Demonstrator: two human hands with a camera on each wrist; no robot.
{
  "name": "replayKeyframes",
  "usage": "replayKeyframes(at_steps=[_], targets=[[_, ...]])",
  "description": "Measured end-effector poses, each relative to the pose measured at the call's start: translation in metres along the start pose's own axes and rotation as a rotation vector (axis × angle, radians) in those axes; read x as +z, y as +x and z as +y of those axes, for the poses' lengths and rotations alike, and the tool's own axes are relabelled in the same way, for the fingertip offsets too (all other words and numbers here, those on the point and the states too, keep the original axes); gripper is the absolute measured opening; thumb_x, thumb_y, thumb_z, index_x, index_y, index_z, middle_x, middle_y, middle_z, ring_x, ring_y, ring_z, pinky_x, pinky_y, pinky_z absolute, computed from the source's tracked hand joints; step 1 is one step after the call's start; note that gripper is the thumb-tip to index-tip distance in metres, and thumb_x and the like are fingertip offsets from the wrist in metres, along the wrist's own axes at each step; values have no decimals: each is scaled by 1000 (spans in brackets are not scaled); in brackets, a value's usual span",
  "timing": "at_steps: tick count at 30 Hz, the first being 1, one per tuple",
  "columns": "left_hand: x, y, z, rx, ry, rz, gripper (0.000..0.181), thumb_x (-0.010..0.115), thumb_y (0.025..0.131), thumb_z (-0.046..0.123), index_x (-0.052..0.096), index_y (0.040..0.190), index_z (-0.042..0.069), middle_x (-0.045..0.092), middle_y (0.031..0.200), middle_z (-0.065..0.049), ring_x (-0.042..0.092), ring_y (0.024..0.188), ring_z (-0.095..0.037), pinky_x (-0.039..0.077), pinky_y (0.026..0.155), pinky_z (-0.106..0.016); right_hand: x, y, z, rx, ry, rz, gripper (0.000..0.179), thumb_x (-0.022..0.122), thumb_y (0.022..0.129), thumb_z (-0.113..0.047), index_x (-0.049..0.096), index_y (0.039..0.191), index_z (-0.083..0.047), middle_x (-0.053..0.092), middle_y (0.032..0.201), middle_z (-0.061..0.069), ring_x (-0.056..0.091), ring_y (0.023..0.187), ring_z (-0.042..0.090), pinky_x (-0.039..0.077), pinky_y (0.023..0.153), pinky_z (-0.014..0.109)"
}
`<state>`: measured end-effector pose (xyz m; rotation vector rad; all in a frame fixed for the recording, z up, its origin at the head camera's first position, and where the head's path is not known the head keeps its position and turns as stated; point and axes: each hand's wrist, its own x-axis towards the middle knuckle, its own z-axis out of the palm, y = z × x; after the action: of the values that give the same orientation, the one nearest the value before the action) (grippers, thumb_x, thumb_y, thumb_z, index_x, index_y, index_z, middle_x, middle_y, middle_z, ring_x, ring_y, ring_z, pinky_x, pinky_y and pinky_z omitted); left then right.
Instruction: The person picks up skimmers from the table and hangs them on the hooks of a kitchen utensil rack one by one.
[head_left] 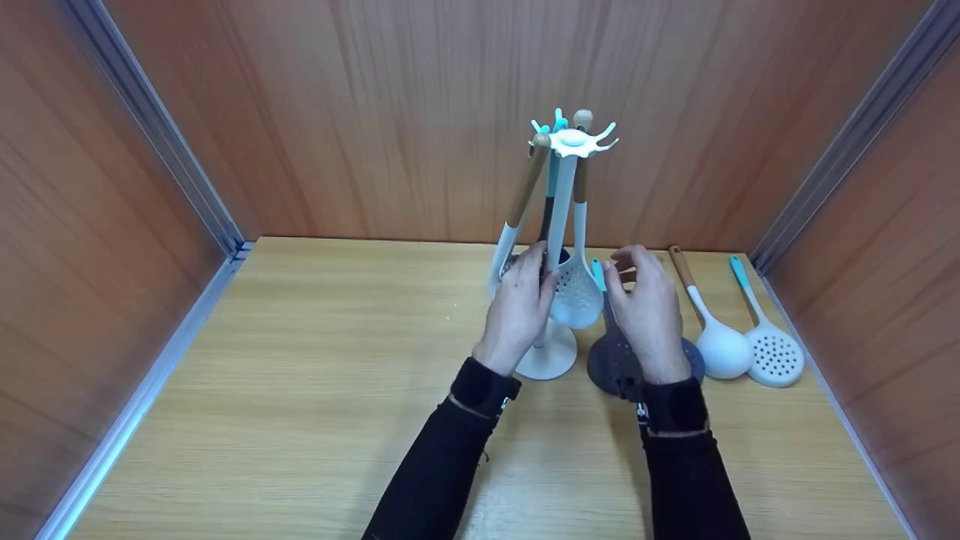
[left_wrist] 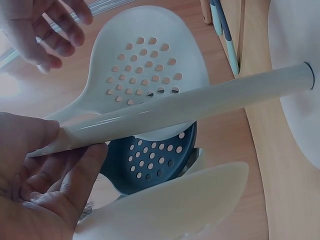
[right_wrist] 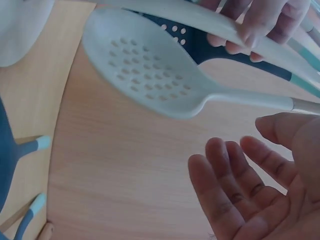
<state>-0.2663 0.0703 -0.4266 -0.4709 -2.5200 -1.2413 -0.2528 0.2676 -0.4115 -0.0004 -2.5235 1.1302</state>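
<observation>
My left hand (head_left: pixel 517 307) holds the white pole (left_wrist: pixel 150 115) of a utensil stand between thumb and fingers. The stand has a round base (head_left: pixel 546 365) and a hooked top (head_left: pixel 572 140). From the hooks hang a white skimmer (head_left: pixel 576 300) with a brown handle, a dark blue skimmer (left_wrist: pixel 155 162) with a turquoise handle, and a white utensil (head_left: pixel 500 259) with a brown handle. My right hand (head_left: pixel 646 315) hovers just right of the hanging white skimmer. In the right wrist view, its loosely bent fingers (right_wrist: pixel 222 192) hold nothing.
On the wooden table (head_left: pixel 300 412), right of the stand, lie a dark perforated utensil (head_left: pixel 602 364), another dark utensil (head_left: pixel 692 360) partly behind my right hand, a white ladle (head_left: pixel 726 352) and a white skimmer (head_left: pixel 776 356). Wood panels (head_left: pixel 412 112) close off the back and sides.
</observation>
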Motion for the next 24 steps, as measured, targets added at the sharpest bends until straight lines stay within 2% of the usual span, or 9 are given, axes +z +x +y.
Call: replayKeyframes(at_steps=[7,13,24], targets=[[-1,1,1,-14,-12,-7,47,63,123,15,55,168,4,74,153,-16,76,136,-28,68,119,-45,3,4,16,11,-27,-38,29,66,121,-17,71,143,1,77,135,26,79,127,46,69,108,61],[-6,2,0,-10,1,11,48,63,122,12,54,168,2,73,153,-19,75,139,-31,67,119,-48,10,7,31,38,-70,-90,31,64,121,-13,69,148,1,74,142,28,76,133,48,67,111,62],[-13,6,-7,-67,21,42,46,63,122,13,56,167,3,72,155,-19,75,144,-32,66,121,-47,27,9,60,65,-135,-138,33,65,118,-4,68,148,7,72,143,34,76,133,51,67,111,63]])
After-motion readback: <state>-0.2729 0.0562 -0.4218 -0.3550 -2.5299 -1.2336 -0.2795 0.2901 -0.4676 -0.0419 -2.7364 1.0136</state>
